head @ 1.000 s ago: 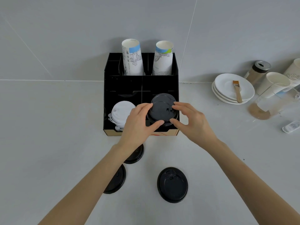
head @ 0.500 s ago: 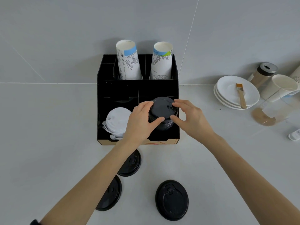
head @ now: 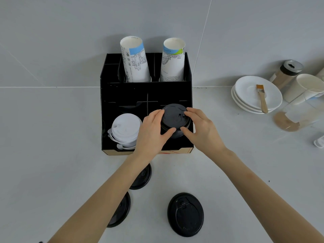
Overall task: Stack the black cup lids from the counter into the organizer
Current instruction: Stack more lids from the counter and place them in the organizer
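Note:
A black organizer stands against the wall. In its front right compartment sits a stack of black lids. My left hand grips the stack's left side and my right hand grips its right side, thumbs on the near edge. A stack of white lids fills the front left compartment. Three loose black lids lie on the counter: one in the open, one and another partly hidden under my left forearm.
Two tall paper cup stacks stand in the organizer's back slots. At the right are stacked white saucers with a brush, a shaker jar, white cups and a clear pitcher.
Both hands stay on the black lid stack, which has sunk slightly lower in the compartment. The camera has shifted, so the scene sits lower in the frame.

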